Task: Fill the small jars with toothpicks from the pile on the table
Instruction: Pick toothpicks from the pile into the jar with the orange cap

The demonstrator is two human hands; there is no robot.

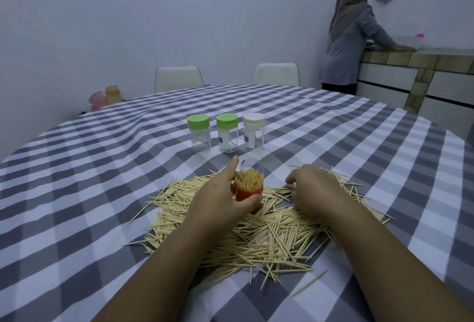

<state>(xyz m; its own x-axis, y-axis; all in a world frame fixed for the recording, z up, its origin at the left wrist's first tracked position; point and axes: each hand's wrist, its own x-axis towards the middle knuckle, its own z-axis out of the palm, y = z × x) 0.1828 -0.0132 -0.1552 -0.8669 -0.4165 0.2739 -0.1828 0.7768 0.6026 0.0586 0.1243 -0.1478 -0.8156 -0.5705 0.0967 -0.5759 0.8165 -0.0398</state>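
Checked-cloth worktop point(102, 167). We are filling: left hand point(220, 193) gripping the red-based jar point(249, 188), packed with toothpicks, amid the pile point(256, 239); right hand point(315, 188) curling onto sticks, contents unclear. Next: gathering an aligned pinch.

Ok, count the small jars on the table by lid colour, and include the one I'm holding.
Green lid: 2
White lid: 1
Red, held in the left hand, packed with toothpicks: 1
Total: 4 jars
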